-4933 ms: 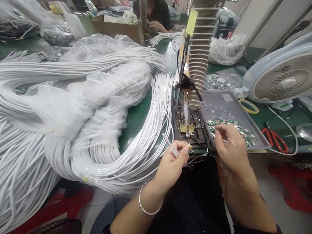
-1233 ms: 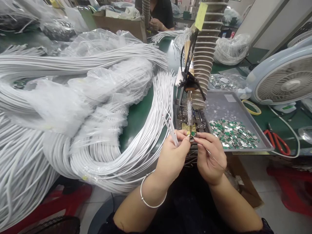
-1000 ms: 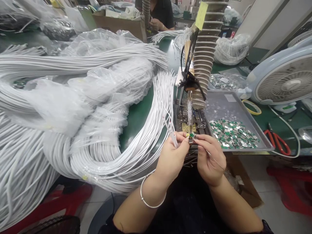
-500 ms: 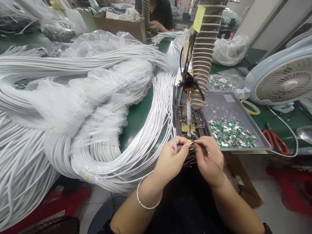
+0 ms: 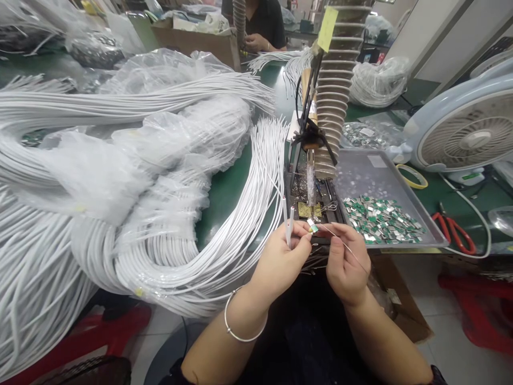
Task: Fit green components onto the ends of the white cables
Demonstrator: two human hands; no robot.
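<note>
My left hand (image 5: 278, 264) is closed, pinching a small green-and-silver connector (image 5: 313, 226) between thumb and forefinger. Two white cable ends (image 5: 292, 216) with pinkish tips stick up out of the same hand. A thin strand of solder wire (image 5: 351, 252) is pinched in my right hand (image 5: 347, 262), its tip pointing left towards the connector. Just beyond the connector, a soldering iron (image 5: 311, 179) hangs tip down in a stand. Whether its tip touches the connector I cannot tell.
On the right, a grey tray (image 5: 360, 171) holds many connectors (image 5: 385, 220). Near it are red-handled cutters (image 5: 455, 232), yellow tape (image 5: 412, 176) and a fan (image 5: 473, 133). A ribbed hose (image 5: 332, 91) rises behind the iron. White cable bundles (image 5: 160, 278) fill the left. A person (image 5: 264, 24) sits opposite.
My hands have moved apart slightly, the right one drawing back to the right. The connector now shows upright at my left fingertips, near the iron's tip. The cable ends shifted slightly right.
</note>
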